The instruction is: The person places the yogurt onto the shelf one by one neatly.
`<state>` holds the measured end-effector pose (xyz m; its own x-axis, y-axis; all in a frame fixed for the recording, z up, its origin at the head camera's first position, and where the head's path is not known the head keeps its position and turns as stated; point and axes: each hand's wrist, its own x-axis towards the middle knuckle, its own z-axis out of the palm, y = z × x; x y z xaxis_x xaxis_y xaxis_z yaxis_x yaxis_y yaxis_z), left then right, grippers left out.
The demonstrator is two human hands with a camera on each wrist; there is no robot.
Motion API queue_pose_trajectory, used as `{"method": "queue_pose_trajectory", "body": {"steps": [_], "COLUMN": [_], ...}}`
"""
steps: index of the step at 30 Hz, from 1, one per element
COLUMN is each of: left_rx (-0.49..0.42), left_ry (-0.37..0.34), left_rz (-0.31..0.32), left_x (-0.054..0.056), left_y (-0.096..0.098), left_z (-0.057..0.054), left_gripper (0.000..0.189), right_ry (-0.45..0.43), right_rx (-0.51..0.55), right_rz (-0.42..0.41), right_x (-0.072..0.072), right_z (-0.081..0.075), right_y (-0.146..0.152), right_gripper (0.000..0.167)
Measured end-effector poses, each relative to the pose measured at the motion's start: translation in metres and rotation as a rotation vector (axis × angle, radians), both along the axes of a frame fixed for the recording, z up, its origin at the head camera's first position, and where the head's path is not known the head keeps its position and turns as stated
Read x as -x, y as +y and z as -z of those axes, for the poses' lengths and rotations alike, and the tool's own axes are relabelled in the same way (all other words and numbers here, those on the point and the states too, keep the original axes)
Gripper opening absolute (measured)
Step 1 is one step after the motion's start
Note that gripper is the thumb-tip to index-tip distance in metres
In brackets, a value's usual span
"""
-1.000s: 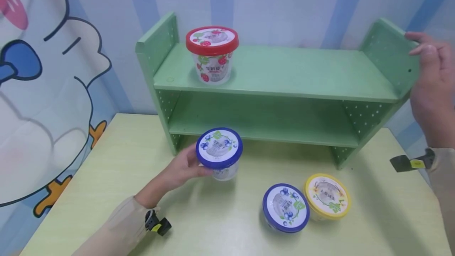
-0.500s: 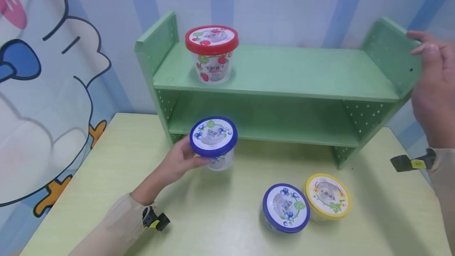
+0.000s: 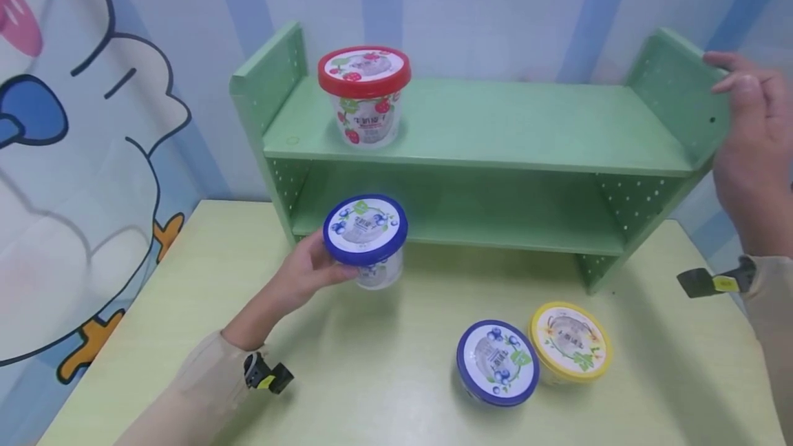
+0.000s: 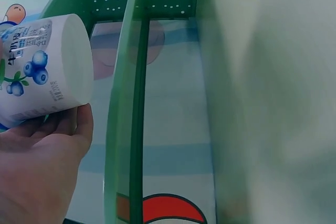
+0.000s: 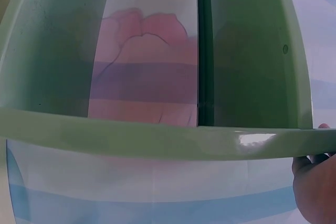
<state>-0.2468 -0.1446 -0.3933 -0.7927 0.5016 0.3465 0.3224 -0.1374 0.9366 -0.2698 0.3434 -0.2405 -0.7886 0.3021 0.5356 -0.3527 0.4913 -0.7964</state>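
Blue-lidded tub (image 3: 365, 231) is off the table (image 3: 378, 391), in front of the lower shelf (image 3: 495, 222); your left hand (image 3: 303, 275) pinches its side between fingers and thumb, apparently to hold it upright. Your right hand's (image 3: 758, 136) fingers hook the rack's (image 3: 672, 105) end, presumably steadying it.

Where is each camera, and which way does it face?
Head: worn there, looking forward and down at the green shelf; left hand, right hand show.
Left wrist: worn there, facing the held blueberry cup and shelf; left hand shows.
Right wrist: worn there, facing the shelf's end panel; right hand shows.
Head and left wrist share that cup.
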Motion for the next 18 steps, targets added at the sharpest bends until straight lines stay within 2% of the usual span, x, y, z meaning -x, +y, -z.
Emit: {"method": "queue_pose_trajectory", "body": {"steps": [6,12,15,18], "left_rx": [0.037,0.019,0.012,0.018], "left_ry": [-0.019,-0.011,-0.005,-0.004], "left_rz": [-0.045,-0.078,-0.098,-0.116], "left_x": [0.0017,0.0048,0.0065,0.0077], "left_y": [-0.0033,-0.0041,-0.0043,-0.0045], "left_z": [-0.0071,-0.0104,-0.0108,-0.0109], "left_gripper": [0.080,0.079,0.078,0.078], "right_ry": [0.028,0.026,0.022,0.027], "right_rx": [-0.008,0.009,0.031,0.103], "right_rz": [-0.011,-0.021,-0.035,-0.073], "right_x": [0.0016,0.0014,0.0010,0.0003], "right_z": [0.0013,-0.0006,-0.0021,-0.0022], "right_y": [0.0009,0.0000,-0.0001,0.0003], "right_gripper": [0.029,0.027,0.027,0.024]}}
